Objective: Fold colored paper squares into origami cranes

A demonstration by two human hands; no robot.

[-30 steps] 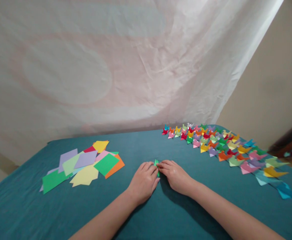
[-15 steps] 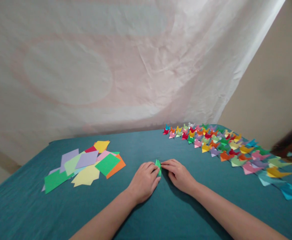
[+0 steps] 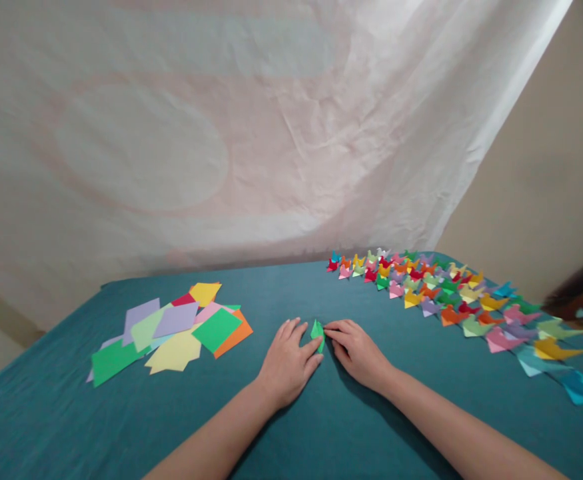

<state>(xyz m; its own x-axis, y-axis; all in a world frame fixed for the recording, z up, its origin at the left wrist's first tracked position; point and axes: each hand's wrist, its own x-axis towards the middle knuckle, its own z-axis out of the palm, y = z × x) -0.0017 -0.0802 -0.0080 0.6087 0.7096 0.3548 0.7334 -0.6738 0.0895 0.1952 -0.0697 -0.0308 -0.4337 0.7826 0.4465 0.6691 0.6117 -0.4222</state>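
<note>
A small folded green paper piece (image 3: 318,333) lies on the teal tablecloth (image 3: 321,427) between my two hands. My left hand (image 3: 288,361) rests flat beside it, fingers stretched forward, thumb touching the paper's lower edge. My right hand (image 3: 356,350) lies on the cloth with its fingertips pinched on the paper's right side. Both forearms reach in from the bottom of the view.
A loose pile of coloured paper squares (image 3: 176,330) lies to the left. Rows of several folded paper cranes (image 3: 446,297) run along the right side toward the table's edge. A white creased sheet (image 3: 221,133) hangs behind the table.
My left hand's fingers have stretched out flat from a curled pose. More of the green paper shows between the hands. The view has shifted down slightly.
</note>
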